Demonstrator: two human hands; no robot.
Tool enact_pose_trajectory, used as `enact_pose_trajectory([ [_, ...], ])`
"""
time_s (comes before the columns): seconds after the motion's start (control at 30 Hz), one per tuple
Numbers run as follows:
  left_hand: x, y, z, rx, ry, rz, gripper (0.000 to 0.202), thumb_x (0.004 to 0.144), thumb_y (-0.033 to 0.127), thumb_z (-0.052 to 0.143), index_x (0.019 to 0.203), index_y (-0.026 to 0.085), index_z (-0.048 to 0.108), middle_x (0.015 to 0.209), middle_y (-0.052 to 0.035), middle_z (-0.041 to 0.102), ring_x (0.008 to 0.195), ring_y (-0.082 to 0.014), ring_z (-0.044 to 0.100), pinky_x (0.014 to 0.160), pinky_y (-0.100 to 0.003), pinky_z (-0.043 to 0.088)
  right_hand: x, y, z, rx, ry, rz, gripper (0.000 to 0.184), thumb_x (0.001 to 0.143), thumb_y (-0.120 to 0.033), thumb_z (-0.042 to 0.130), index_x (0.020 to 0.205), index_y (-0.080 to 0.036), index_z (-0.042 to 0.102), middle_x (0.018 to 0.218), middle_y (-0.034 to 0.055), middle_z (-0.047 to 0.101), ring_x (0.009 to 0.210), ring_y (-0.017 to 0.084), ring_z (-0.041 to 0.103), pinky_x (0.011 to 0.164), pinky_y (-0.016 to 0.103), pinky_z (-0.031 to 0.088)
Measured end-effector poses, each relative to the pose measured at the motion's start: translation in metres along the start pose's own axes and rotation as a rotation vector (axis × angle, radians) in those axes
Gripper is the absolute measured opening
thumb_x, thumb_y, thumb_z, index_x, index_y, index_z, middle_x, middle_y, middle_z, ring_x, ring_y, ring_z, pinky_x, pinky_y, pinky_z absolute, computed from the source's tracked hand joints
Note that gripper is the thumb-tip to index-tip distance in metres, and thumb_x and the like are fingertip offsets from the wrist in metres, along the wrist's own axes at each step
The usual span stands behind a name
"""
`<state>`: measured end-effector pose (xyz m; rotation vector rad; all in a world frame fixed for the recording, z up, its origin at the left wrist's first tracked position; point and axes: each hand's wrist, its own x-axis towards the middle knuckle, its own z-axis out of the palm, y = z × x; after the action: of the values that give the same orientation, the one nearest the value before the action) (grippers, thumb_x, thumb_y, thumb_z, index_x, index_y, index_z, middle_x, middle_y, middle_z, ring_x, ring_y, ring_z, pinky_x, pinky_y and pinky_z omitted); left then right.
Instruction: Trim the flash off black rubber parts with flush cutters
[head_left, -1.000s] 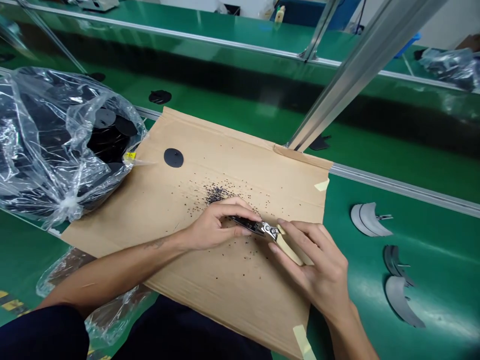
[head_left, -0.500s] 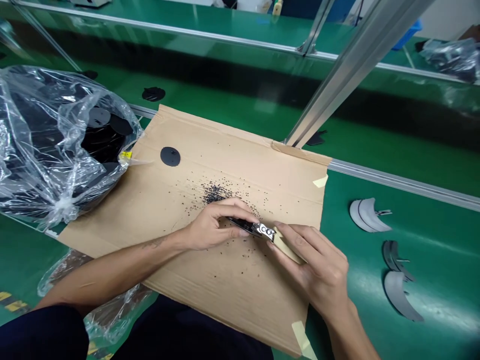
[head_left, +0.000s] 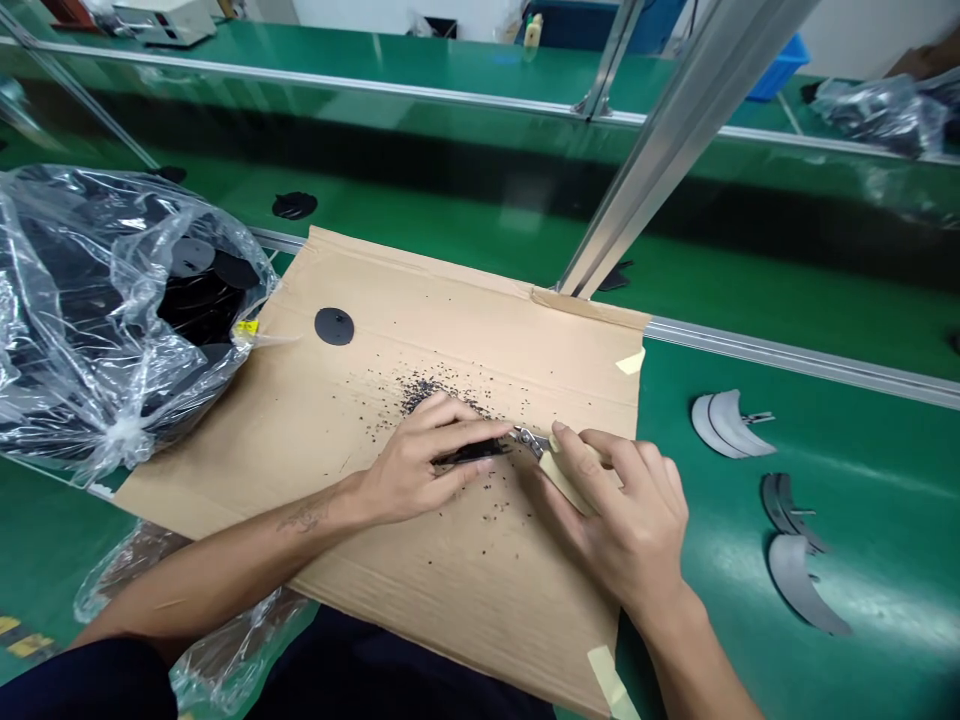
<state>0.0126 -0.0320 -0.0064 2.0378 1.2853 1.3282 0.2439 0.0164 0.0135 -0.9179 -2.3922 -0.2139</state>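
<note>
Between the thumb and fingers of my left hand [head_left: 424,455] is a thin black plastic piece [head_left: 474,452], seen nearly edge-on. My right hand [head_left: 630,505] is closed around the cream handles of a pair of nippers [head_left: 566,475]. Their metal jaws point left, close by the right end of the black piece; whether they touch it I cannot tell. Under and beyond my hands, small black clippings [head_left: 427,390] lie scattered on a cardboard sheet [head_left: 450,590]. A flat black disc [head_left: 334,326] rests on the cardboard farther left.
A clear plastic bag [head_left: 127,330] full of black discs stands at the left. Curved grey pieces [head_left: 727,425] lie on the green table [head_left: 885,480] to the right. A metal post [head_left: 660,170] rises behind the cardboard. Tape [head_left: 630,362] marks the cardboard's right edge.
The nippers' jaws have come away from the black piece's edge and look more spread. My left hand has turned the piece slightly. The whole view has shifted a little.
</note>
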Motion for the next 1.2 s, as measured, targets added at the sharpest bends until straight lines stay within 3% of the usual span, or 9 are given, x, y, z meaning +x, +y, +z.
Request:
enact_pose_trajectory([
  [0.13,0.0,-0.002,-0.003,-0.162,0.087,-0.174,0.023,0.088,0.017,0.071,0.11,0.021,0.068,0.099,-0.0026,0.069,0.089,-0.0121,0.064,0.077,-0.026,0.053,0.0,0.002,0.001,0.081,-0.007,0.092,0.027,0.097,-0.03,0.066,0.121,-0.019,0.062,0.097,0.0089,0.067,0.081,0.022,0.058,0.067,0.035,0.04],
  [0.23,0.001,-0.003,-0.002,-0.404,0.131,-0.284,0.017,0.085,0.014,0.073,0.098,0.02,0.063,0.097,-0.0016,0.068,0.092,-0.0121,0.067,0.079,-0.024,0.056,0.001,0.001,-0.001,0.275,-0.017,0.207,0.028,0.097,-0.03,0.065,0.123,-0.021,0.062,0.1,0.0085,0.067,0.085,0.024,0.061,0.071,0.037,0.046],
  [0.4,0.001,-0.001,0.002,-0.618,0.052,-0.294,0.02,0.083,0.008,0.072,0.094,0.019,0.058,0.098,-0.0031,0.066,0.095,-0.0148,0.069,0.084,-0.028,0.057,0.001,-0.008,-0.003,0.562,-0.027,0.232,0.031,0.095,-0.029,0.065,0.126,-0.023,0.06,0.106,0.0083,0.067,0.092,0.025,0.064,0.075,0.04,0.052],
  [0.63,0.002,-0.006,0.001,-0.592,-0.003,-0.217,0.013,0.085,0.007,0.067,0.084,0.017,0.058,0.093,-0.0032,0.064,0.093,-0.013,0.064,0.084,-0.027,0.054,0.0,-0.004,-0.002,0.459,-0.003,0.089,0.028,0.094,-0.024,0.068,0.121,-0.02,0.061,0.102,0.009,0.066,0.087,0.024,0.063,0.074,0.039,0.05],
  [0.97,0.004,-0.004,-0.004,-0.658,-0.108,-0.28,0.019,0.087,0.025,0.071,0.083,0.017,0.055,0.096,-0.007,0.065,0.087,-0.0139,0.064,0.074,-0.027,0.054,0.002,0.002,-0.003,0.389,-0.045,-0.022,0.026,0.096,-0.026,0.065,0.121,-0.021,0.061,0.097,0.0081,0.068,0.084,0.023,0.062,0.072,0.037,0.046],
  [1.2,0.004,-0.005,-0.005,-0.662,-0.15,-0.289,0.017,0.088,0.027,0.071,0.084,0.017,0.057,0.098,-0.0079,0.066,0.092,-0.015,0.064,0.077,-0.027,0.055,0.002,0.001,-0.002,0.361,-0.033,-0.039,0.021,0.097,-0.023,0.065,0.117,-0.019,0.063,0.095,0.0077,0.069,0.079,0.02,0.06,0.069,0.033,0.045],
])
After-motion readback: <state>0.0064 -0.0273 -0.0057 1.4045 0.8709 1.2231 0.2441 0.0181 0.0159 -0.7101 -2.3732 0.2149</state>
